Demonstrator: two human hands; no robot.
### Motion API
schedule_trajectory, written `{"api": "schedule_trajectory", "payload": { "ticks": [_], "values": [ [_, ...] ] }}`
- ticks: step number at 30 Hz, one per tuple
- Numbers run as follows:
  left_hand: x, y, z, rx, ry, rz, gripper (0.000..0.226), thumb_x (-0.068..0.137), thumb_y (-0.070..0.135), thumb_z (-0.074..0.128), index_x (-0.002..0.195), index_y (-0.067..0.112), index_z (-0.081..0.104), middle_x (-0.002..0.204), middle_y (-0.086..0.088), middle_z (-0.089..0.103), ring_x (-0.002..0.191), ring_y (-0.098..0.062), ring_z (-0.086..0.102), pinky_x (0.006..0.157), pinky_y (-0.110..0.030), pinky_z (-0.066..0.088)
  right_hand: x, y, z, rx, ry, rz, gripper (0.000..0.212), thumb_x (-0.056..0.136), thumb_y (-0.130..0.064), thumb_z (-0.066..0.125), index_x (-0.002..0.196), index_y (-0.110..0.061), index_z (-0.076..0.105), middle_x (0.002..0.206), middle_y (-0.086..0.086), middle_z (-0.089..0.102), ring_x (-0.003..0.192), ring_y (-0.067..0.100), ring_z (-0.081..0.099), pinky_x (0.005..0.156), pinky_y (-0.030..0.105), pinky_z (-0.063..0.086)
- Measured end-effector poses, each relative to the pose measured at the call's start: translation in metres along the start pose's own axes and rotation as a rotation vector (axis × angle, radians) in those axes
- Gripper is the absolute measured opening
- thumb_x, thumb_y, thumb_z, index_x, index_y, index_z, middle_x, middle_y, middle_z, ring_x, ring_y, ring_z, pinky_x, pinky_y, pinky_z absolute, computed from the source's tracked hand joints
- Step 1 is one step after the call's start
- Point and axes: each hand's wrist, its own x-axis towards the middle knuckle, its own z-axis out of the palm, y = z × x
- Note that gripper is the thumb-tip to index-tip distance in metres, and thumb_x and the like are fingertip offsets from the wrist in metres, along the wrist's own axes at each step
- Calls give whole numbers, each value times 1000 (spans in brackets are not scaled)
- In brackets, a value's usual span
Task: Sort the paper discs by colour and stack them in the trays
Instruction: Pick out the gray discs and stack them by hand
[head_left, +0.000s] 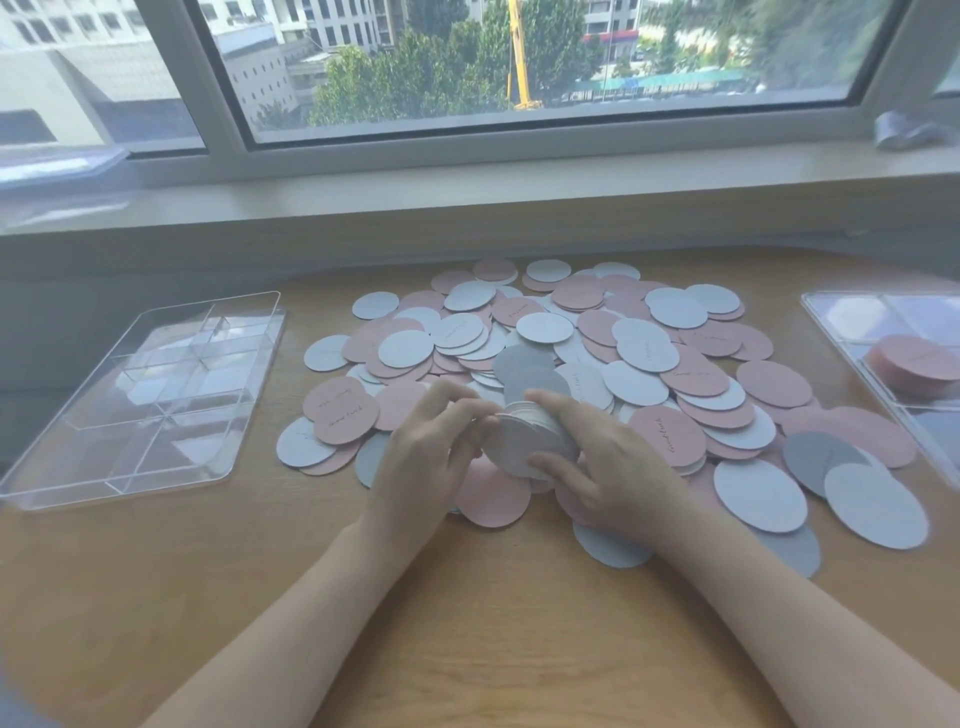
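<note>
A wide heap of pink, white and grey paper discs (649, 358) covers the middle of the wooden table. Both my hands hold a thick stack of white discs (524, 441) tilted on edge above the heap's near side. My left hand (431, 452) grips the stack's left rim with curled fingers. My right hand (602, 462) wraps it from the right, thumb on its face. A clear divided tray (67, 457) lies at the left with nothing in it. A second clear tray (826, 317) at the right edge holds a stack of pink discs (914, 364).
The window sill (467, 182) runs along the table's far side, with a crumpled bit of foil (904, 130) at its right end. Bare wood table (260, 597) lies in front of the heap.
</note>
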Motion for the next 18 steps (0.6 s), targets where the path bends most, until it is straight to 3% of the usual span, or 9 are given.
{"api": "schedule_trajectory", "payload": {
  "ticks": [5,7,10,14,18],
  "values": [
    [0,-2,0,-77,-81,32,28,102,20,54,124,14,70,103,-1,58,84,-15,64,74,-29,54,0,-4,2,-47,-25,-33,53,93,-26,57,143,-19,40,124,2,60,106,12,49,79,19,33],
    [0,-8,1,161,-57,32,32,101,23,55,129,15,67,108,-2,59,95,-18,59,82,-32,50,0,-4,1,-28,24,-3,50,91,-25,54,140,-20,43,119,1,62,104,14,51,80,23,37],
    [0,-18,2,539,-51,-202,55,93,47,51,138,17,57,120,0,53,112,-23,47,93,-40,43,-1,0,-4,4,116,54,48,89,-25,56,136,-20,47,116,-4,61,102,9,50,78,18,32],
    [0,-20,4,591,-158,-327,67,87,65,39,136,23,58,124,4,48,117,-21,41,94,-36,31,-1,4,-6,51,138,113,47,90,-33,57,135,-30,44,119,-13,58,105,5,51,81,18,34],
    [5,-21,4,551,-152,-380,60,88,64,51,132,24,61,126,5,47,119,-20,39,97,-33,26,-1,4,-2,49,122,117,45,93,-27,63,135,-27,45,118,-11,59,105,7,52,81,19,33]
  ]
}}
